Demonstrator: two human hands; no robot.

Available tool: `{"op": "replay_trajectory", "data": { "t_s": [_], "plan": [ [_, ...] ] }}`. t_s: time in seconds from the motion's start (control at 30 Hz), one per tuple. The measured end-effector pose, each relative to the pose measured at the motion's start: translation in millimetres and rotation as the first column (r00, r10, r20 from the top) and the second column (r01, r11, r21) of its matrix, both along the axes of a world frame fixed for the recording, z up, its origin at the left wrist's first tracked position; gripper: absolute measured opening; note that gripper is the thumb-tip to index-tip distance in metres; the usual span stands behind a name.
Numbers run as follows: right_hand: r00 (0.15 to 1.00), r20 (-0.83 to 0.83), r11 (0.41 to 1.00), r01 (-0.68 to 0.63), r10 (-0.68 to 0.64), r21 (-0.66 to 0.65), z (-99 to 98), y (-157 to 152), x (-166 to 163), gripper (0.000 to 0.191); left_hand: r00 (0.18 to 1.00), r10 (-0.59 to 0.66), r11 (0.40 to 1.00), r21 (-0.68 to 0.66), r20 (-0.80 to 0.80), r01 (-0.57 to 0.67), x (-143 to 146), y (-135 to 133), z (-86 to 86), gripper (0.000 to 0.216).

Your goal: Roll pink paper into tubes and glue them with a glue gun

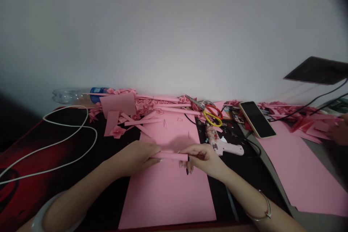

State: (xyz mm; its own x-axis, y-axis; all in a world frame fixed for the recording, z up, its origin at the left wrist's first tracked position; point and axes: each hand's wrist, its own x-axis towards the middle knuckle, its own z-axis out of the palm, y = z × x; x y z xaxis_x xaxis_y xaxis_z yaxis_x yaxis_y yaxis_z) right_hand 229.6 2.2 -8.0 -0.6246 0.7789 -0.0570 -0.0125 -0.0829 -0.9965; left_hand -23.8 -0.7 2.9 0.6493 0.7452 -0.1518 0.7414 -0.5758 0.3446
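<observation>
A narrow folded strip of pink paper [174,155] is stretched level between both hands. My left hand [138,157] pinches its left end, fingers closed on it. At the other end, my right hand [202,157] grips the strip between thumb and fingertips. Under them lies a large pink paper sheet [168,195] on a black and red mat. A white glue gun [228,148] lies just right of my right hand. Scissors [213,115] with red and yellow handles rest behind it.
Pink paper flowers [117,132] and cut strips pile along the wall. A clear bottle [70,95] lies back left, near a white cable [92,145]. At right are a phone [257,119], more pink sheets [301,170] and another person's hand [339,130].
</observation>
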Motion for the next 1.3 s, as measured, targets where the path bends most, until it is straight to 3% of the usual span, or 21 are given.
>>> {"op": "replay_trajectory", "data": {
  "t_s": [0.17, 0.27, 0.37, 0.5, 0.6, 0.67, 0.77, 0.83, 0.9, 1.0, 1.1, 1.3],
  "plan": [
    [0.992, 0.007, 0.991, -0.126, 0.126, 0.049, 5.4, 3.0, 4.0, 0.033, 0.998, 0.009, 0.999, 0.045, -0.059, -0.006, 2.6, -2.6, 3.0, 0.019],
    [0.974, 0.221, 0.961, -0.109, 0.052, 0.254, 7.8, -2.3, -0.3, 0.028, 0.996, 0.008, 0.998, 0.068, -0.093, -0.002, 7.6, -5.0, 5.2, 0.018],
    [0.888, 0.458, 0.878, -0.191, -0.035, 0.438, 9.2, -10.8, -7.4, 0.019, 0.995, -0.022, 0.997, 0.077, -0.095, 0.029, 12.8, -9.1, 4.7, 0.016],
    [0.819, 0.572, 0.853, -0.267, -0.044, 0.448, 8.9, -15.9, -11.1, 0.02, 1.0, -0.027, 0.998, 0.059, -0.006, 0.027, 12.7, -10.6, 2.2, 0.013],
    [0.827, 0.559, 0.872, -0.229, -0.06, 0.432, 7.3, -13.5, -9.0, 0.023, 0.982, 0.057, 0.998, -0.018, 0.18, -0.054, 7.3, -4.7, 0.6, 0.007],
    [0.85, 0.52, 0.89, -0.17, -0.086, 0.424, 5.9, -10.8, -6.8, 0.024, 0.914, 0.186, 0.981, -0.123, 0.36, -0.151, 3.3, 1.3, -0.6, 0.003],
    [0.881, 0.451, 0.906, -0.066, -0.143, 0.417, 3.9, -8.2, -3.9, 0.025, 0.667, 0.441, 0.89, -0.388, 0.6, -0.239, -0.3, 8.5, -2.9, 0.012],
    [0.901, 0.404, 0.917, -0.017, -0.159, 0.399, 3.1, -8.7, -3.3, 0.026, 0.49, 0.552, 0.823, -0.537, 0.675, -0.187, -0.4, 10.1, -4.4, 0.021],
    [0.924, 0.361, 0.931, -0.015, -0.127, 0.365, 2.8, -10.7, -4.1, 0.026, 0.383, 0.577, 0.798, -0.597, 0.721, -0.081, 1.4, 8.7, -6.0, 0.026],
    [0.95, 0.311, 0.953, -0.078, -0.018, 0.293, 2.0, -14.6, -7.0, 0.026, 0.345, 0.502, 0.833, -0.551, 0.793, 0.055, 7.3, 1.7, -8.1, 0.033],
    [0.953, 0.294, 0.96, -0.148, 0.074, 0.239, 0.4, -16.8, -10.7, 0.027, 0.327, 0.413, 0.881, -0.463, 0.85, 0.093, 16.4, -8.3, -9.3, 0.033],
    [0.924, 0.379, 0.914, -0.189, 0.041, 0.36, -0.2, -18.2, -16.8, 0.02, 0.153, 0.508, 0.849, -0.523, 0.848, 0.077, 33.4, -23.3, -5.3, 0.031]
  ]
}}
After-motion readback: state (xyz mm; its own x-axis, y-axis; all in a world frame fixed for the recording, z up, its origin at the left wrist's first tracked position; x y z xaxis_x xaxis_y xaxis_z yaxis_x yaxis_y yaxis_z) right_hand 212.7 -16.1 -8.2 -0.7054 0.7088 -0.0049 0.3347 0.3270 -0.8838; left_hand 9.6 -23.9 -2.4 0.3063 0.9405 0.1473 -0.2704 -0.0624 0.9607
